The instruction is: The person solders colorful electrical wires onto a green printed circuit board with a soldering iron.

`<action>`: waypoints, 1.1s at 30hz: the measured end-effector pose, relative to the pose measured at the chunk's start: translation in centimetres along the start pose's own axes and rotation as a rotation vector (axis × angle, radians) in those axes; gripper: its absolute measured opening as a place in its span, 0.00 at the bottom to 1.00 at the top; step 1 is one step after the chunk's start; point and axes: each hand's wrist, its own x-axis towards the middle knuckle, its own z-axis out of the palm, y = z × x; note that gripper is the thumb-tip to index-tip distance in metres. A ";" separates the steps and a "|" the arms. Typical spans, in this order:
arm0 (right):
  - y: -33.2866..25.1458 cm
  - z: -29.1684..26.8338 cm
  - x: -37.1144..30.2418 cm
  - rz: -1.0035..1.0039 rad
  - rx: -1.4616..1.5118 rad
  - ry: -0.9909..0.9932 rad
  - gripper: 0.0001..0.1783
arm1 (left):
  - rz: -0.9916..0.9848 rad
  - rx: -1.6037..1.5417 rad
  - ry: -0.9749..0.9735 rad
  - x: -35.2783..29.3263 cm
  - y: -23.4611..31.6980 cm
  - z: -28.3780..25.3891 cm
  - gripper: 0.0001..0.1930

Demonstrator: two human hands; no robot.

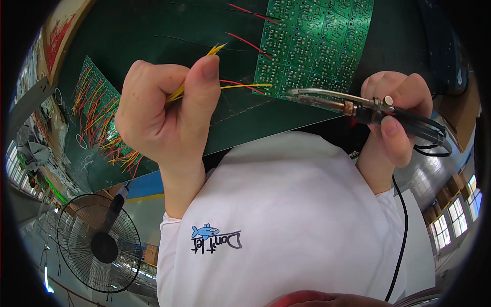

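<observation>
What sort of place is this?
Likely an electronics assembly workshop: a soldering iron in the right hand, a panel of green circuit boards, and another board crowded with red and yellow wires.

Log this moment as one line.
Left hand: holds yellow wires | Right hand: holds soldering iron | Near iron: green circuit board

The view looked steeply down from the left of two head-worn cameras, upright, over the white shirt (286, 199) and onto the green table (235, 117). It sat close, with the left hand (166, 105) and right hand (399, 110) large in the upper half. Its wide sweep reached the fan (104, 247) and windows (450, 225), though distances near the bent, dark rim were perhaps misleading.
</observation>
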 end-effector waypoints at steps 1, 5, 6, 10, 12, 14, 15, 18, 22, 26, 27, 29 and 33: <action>-0.1 0.1 0.0 0.018 -0.001 0.010 0.19 | 0.017 -0.003 -0.006 0.1 -0.1 0.0 0.18; 0.2 0.0 0.1 0.013 0.001 -0.038 0.19 | 0.061 -0.042 -0.053 -0.1 -0.2 -0.4 0.14; 0.4 0.1 0.1 0.017 0.007 -0.043 0.19 | 0.056 -0.036 -0.051 -0.3 -0.1 -0.5 0.14; 0.0 0.1 0.2 0.009 -0.023 -0.030 0.19 | 0.014 -0.046 -0.064 0.1 0.2 -0.2 0.14; 0.0 0.1 0.2 0.008 -0.021 -0.043 0.18 | 0.014 -0.041 -0.066 0.0 0.2 -0.2 0.14; 0.0 0.2 0.3 0.006 -0.058 -0.060 0.18 | 0.019 -0.041 -0.057 -0.1 0.3 -0.1 0.14; 0.0 0.2 0.2 0.008 -0.057 -0.060 0.18 | 0.018 -0.040 -0.058 -0.1 0.2 -0.2 0.14; -0.1 0.3 0.2 0.016 -0.067 -0.049 0.18 | 0.030 -0.050 -0.077 -0.1 0.2 -0.2 0.14; -0.1 0.1 0.3 0.013 -0.077 -0.065 0.17 | 0.008 -0.027 -0.080 -0.1 0.4 -0.1 0.14; -0.2 0.2 0.4 0.019 -0.066 -0.073 0.17 | 0.001 -0.034 -0.078 -0.1 0.4 -0.2 0.14; -0.2 0.1 0.4 0.019 -0.066 -0.074 0.17 | 0.000 -0.034 -0.078 -0.1 0.4 -0.2 0.14; -0.3 0.1 0.3 0.038 -0.070 -0.086 0.17 | -0.010 -0.031 -0.070 -0.2 0.4 -0.2 0.14; -0.1 -0.1 0.4 0.031 -0.071 -0.078 0.17 | -0.011 -0.046 -0.089 0.0 0.3 -0.5 0.15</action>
